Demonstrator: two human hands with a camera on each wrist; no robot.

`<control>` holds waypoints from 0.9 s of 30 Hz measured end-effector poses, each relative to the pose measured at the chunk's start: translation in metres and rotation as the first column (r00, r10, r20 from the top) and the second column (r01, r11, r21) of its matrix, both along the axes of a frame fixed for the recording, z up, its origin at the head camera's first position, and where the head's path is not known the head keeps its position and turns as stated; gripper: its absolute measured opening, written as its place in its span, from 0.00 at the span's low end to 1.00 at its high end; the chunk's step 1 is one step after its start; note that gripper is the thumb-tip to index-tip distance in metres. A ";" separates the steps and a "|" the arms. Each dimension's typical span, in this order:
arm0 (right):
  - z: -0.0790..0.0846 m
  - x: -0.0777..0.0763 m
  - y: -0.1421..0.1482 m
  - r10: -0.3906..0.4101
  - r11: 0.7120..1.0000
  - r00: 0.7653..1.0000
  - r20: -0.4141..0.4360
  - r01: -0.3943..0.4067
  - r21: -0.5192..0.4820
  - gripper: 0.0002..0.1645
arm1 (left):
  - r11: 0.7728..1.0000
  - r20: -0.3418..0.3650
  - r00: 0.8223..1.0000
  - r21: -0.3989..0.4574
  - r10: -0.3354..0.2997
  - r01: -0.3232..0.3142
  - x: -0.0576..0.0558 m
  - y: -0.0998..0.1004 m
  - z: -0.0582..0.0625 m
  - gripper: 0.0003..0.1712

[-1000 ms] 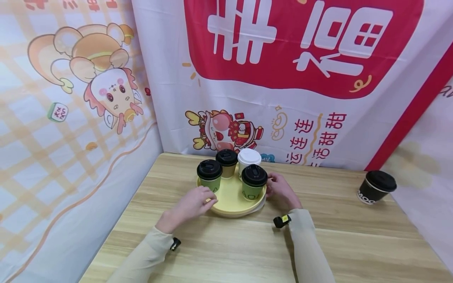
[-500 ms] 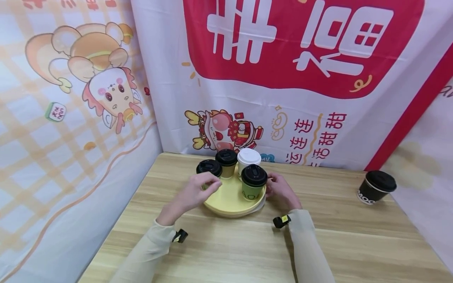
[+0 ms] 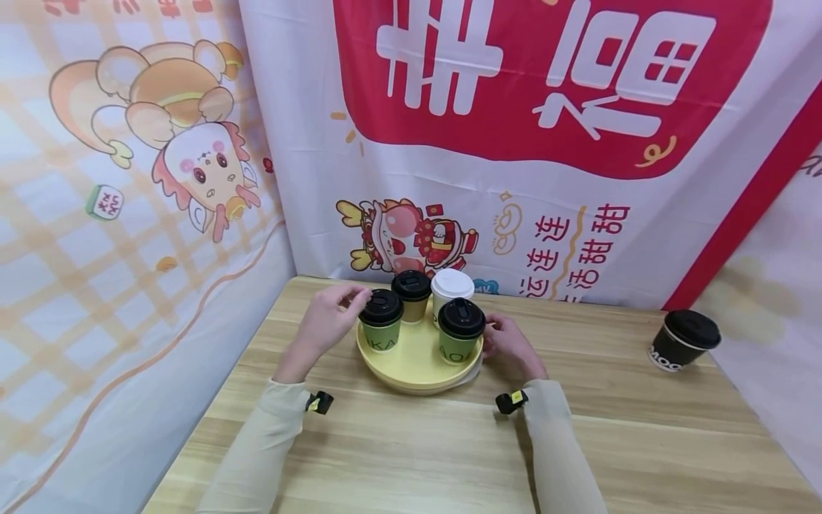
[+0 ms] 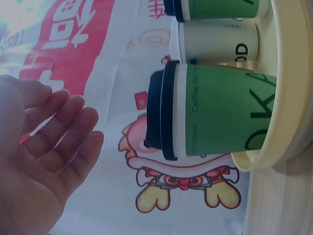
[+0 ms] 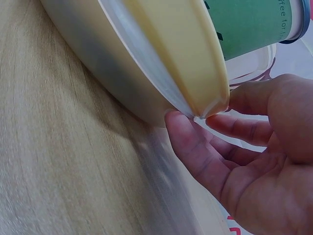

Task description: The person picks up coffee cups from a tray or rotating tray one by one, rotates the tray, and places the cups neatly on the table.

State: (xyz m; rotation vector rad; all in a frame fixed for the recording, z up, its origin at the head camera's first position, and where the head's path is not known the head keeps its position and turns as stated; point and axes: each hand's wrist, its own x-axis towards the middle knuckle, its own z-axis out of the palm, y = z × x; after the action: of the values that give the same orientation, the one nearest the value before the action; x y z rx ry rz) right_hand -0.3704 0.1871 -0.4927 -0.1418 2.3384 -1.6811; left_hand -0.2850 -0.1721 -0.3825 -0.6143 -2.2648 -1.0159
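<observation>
A round yellow tray (image 3: 414, 368) sits on a paler base and carries several lidded paper coffee cups. A green cup (image 3: 382, 335) with a black lid stands at its left, and a second green cup (image 3: 459, 348) at its right. Behind them are a brown cup (image 3: 414, 310) with a black lid and a white cup (image 3: 452, 285). My left hand (image 3: 325, 319) hovers left of the left green cup's lid; in the left wrist view its loosely bent fingers (image 4: 80, 132) hold nothing. My right hand (image 3: 510, 346) pinches the tray's right edge, with the thumb (image 5: 193, 147) low against the rim.
A black lidded cup (image 3: 682, 341) stands apart on the right of the wooden table (image 3: 437, 457). A printed cloth (image 3: 514, 178) hangs right behind the tray, and another patterned cloth (image 3: 128, 300) borders the table on the left.
My left hand has moved from in front of the left green cup, up and to the left, leaving that cup in full view. The right hand stays at the tray's edge.
</observation>
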 end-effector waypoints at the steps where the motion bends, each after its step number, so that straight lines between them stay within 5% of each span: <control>1: 0.000 0.000 0.000 -0.003 1.000 1.000 0.003 0.003 -0.006 0.14 | 1.000 0.002 1.000 0.016 0.018 -0.018 -0.002 -0.002 0.000 0.10; 9: 0.001 0.000 0.001 0.007 1.000 1.000 -0.028 -0.008 -0.010 0.14 | 0.975 0.069 0.987 0.162 0.145 -0.154 -0.019 -0.014 -0.007 0.13; 17: -0.002 0.001 0.003 0.013 1.000 0.999 -0.039 -0.013 0.000 0.15 | 0.917 0.172 0.960 0.298 0.223 -0.266 -0.036 -0.022 -0.028 0.11; 22: -0.002 0.001 0.002 0.012 1.000 1.000 -0.019 -0.013 -0.020 0.14 | 0.898 0.272 0.932 0.302 0.239 -0.319 -0.045 -0.030 -0.041 0.12; 27: -0.002 -0.001 0.001 0.007 1.000 1.000 -0.014 -0.007 -0.015 0.14 | 0.907 0.402 0.893 0.264 0.204 -0.327 -0.052 -0.034 -0.053 0.13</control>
State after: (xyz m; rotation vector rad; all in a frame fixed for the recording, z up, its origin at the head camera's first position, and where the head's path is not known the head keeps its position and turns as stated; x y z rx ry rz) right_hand -0.3716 0.1883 -0.4949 -0.1644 2.3328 -1.6999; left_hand -0.3371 -0.2064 -0.4352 0.0419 -2.3253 -1.4109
